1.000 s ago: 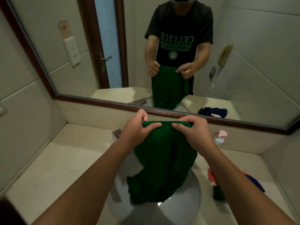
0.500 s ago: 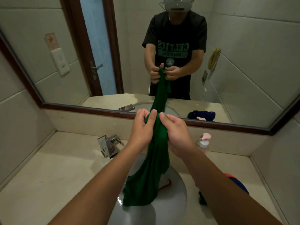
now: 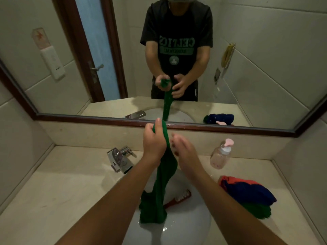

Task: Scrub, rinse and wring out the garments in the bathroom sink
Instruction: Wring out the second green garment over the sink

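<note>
Mid-frame the brush [image 3: 179, 198] handle runs under the green cloth [image 3: 163, 177], end hidden. Bottom edge cuts off the sink [image 3: 192, 226] and both forearms [image 3: 109, 209]. Fingers of the right hand [image 3: 184, 152] blurred, contact with cloth unclear. Lower right, pile of clothes [image 3: 247, 193]: count unclear.

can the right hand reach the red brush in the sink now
Probably yes. The right hand is open and empty, and the head of the brush lies bare in the sink below it; the green garment in the left hand covers only the handle.
</note>
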